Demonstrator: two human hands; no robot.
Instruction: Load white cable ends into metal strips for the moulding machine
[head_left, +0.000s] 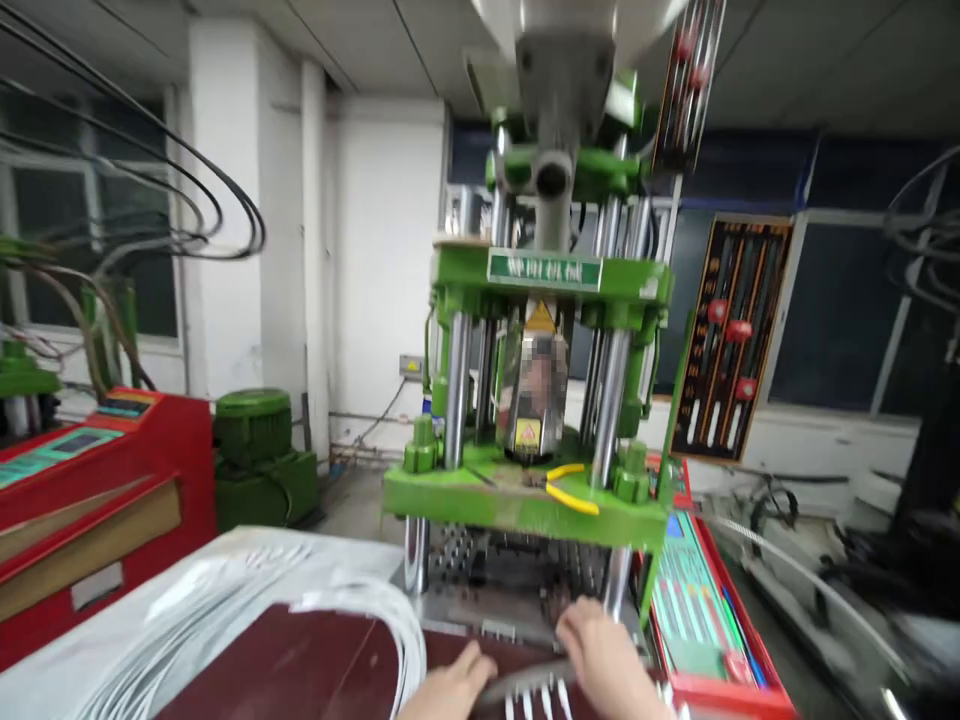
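Grey bar [527,679] between left fingers [474,662] and right fingers [580,622], gripped at both ends.

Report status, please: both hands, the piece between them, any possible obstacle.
Left hand and right hand at grey bar, grip blurred. White pieces along bar. White cables near left hand, possible snag.

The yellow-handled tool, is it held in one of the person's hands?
No, the yellow-handled tool lies on the green machine platform, while the left hand and right hand are both apart from it.
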